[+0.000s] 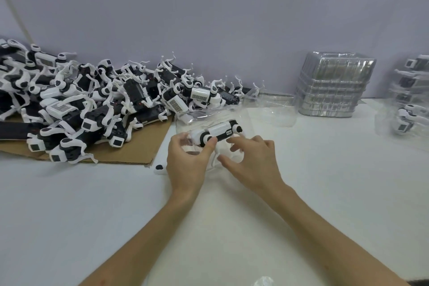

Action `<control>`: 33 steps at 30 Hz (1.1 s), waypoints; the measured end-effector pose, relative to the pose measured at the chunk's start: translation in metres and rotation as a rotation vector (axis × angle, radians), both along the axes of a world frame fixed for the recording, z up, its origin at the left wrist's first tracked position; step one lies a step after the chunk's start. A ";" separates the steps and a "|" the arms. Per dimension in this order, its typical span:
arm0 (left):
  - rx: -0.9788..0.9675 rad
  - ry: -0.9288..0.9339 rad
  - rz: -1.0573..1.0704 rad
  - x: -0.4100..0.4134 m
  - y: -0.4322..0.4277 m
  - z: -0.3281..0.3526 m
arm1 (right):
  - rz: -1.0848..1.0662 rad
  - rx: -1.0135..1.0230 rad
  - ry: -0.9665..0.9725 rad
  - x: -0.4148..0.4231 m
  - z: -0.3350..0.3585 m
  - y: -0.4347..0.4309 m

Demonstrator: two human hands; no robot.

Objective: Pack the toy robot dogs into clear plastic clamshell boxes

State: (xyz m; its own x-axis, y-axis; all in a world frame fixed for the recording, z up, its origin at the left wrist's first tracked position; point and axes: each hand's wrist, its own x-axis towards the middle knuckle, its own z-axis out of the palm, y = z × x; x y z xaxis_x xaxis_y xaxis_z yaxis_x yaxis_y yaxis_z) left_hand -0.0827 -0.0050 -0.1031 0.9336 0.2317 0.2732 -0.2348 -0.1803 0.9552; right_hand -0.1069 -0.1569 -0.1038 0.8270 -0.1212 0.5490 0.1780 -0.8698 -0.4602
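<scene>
Two hands: the left hand [185, 160] gripped the toy dog [218, 133] at its front end, thumb on a black joint; the right hand [253, 158] touched the rear part with spread, nearly straight fingers.
Place of dog: lying in the open clamshell box [183, 121] on the desk [325, 181], near the pile of dogs [92, 100].
Handling: it seemed light and stiff, but the thin legs may snap; better to hold the body.
Box: probably thin, slippery and easy to bend.

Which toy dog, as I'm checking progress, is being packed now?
The toy dog between the left hand and right hand, lying in a clear clamshell; the rest are heaped on cardboard or boxed.
</scene>
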 end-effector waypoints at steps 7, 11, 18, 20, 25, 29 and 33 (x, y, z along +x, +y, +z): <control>0.072 -0.198 -0.065 -0.016 -0.011 -0.003 | -0.111 0.013 0.058 0.003 -0.004 -0.006; 0.071 -0.206 -0.080 -0.015 -0.013 -0.002 | -0.092 0.072 0.003 0.004 -0.004 -0.007; 0.062 -0.153 -0.036 -0.009 -0.011 0.004 | -0.122 0.032 -0.163 0.002 0.003 -0.007; 0.033 -0.083 -0.024 -0.003 -0.010 0.005 | -0.127 0.009 -0.156 0.002 0.005 -0.006; -0.050 0.018 -0.132 0.004 -0.003 0.008 | -0.074 0.049 -0.177 -0.001 0.009 -0.009; -0.089 0.094 -0.172 0.013 0.006 0.007 | -0.020 0.123 -0.263 -0.003 0.018 -0.015; 0.065 0.074 -0.131 0.017 0.011 0.005 | -0.044 0.060 -0.269 -0.003 0.019 -0.019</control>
State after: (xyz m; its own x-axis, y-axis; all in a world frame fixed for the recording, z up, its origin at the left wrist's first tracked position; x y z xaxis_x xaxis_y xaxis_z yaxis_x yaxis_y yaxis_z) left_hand -0.0656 0.0062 -0.0985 0.9729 0.0910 0.2127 -0.1893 -0.2151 0.9581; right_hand -0.1097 -0.1762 -0.0851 0.6460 -0.1925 0.7387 0.2632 -0.8522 -0.4522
